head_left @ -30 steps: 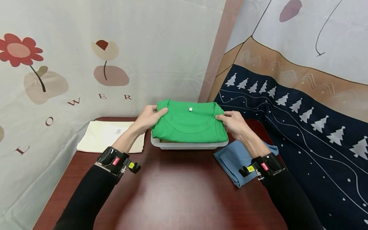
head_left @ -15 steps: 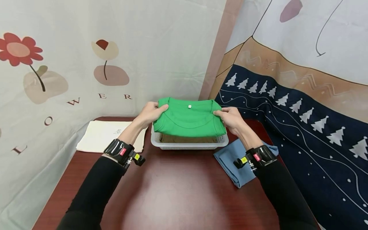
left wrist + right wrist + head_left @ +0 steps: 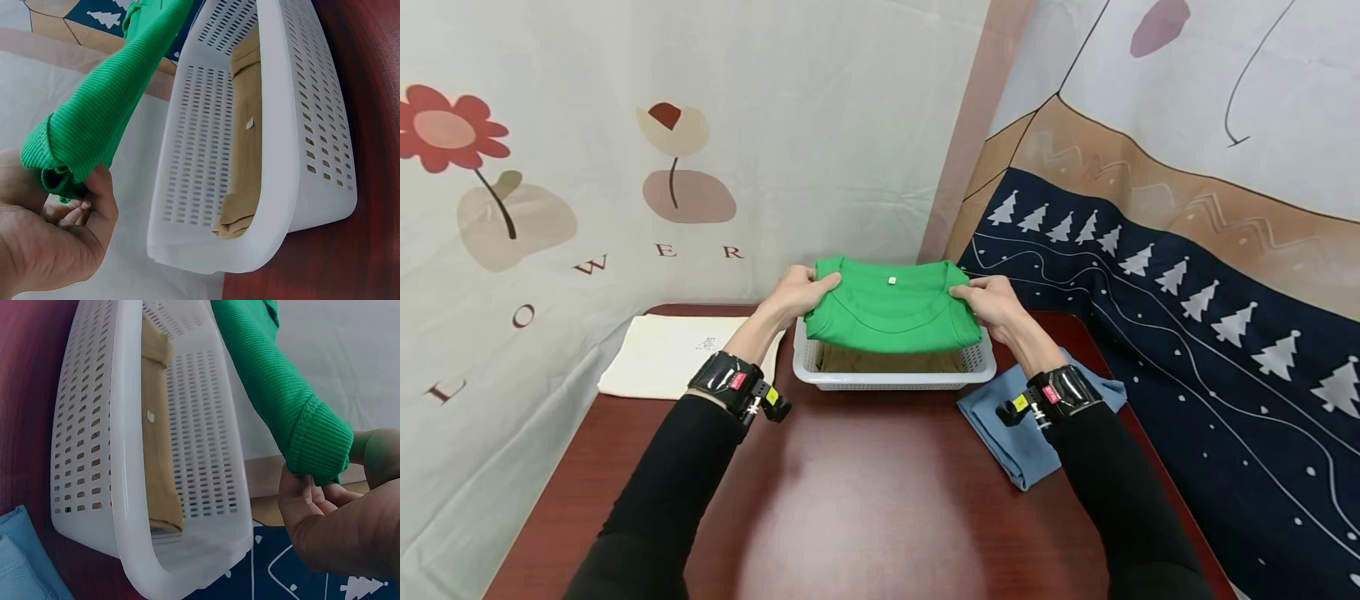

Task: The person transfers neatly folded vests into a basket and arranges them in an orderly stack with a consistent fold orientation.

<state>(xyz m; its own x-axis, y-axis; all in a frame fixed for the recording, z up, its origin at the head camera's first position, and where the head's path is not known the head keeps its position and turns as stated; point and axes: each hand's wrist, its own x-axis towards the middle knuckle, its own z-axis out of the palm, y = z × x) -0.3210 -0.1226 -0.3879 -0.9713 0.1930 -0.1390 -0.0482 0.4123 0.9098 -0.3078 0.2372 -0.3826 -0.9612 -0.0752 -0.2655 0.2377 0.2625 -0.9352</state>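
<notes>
A folded green shirt [image 3: 891, 312] with a small white neck tag hangs over the white perforated basket [image 3: 895, 382]. My left hand [image 3: 795, 293] pinches its left edge, thumb on top. At the other edge my right hand [image 3: 994, 304] grips the shirt the same way. Both wrist views show the fingers curled under the ribbed green cloth, which is held apart from the basket rim. Inside the basket lies a folded brown garment [image 3: 247, 137] with a small pale tag, partly hidden by the shirt in the head view.
A cream folded cloth [image 3: 658, 358] lies left of the basket on the dark red table [image 3: 850, 500]. Blue folded fabric [image 3: 1018, 433] lies to the right, under my right forearm. Printed curtains [image 3: 820, 125] stand behind and on the right.
Both hands have raised the green shirt from the basket and drawn slightly closer together. More of the brown garment and the basket's inside now shows.
</notes>
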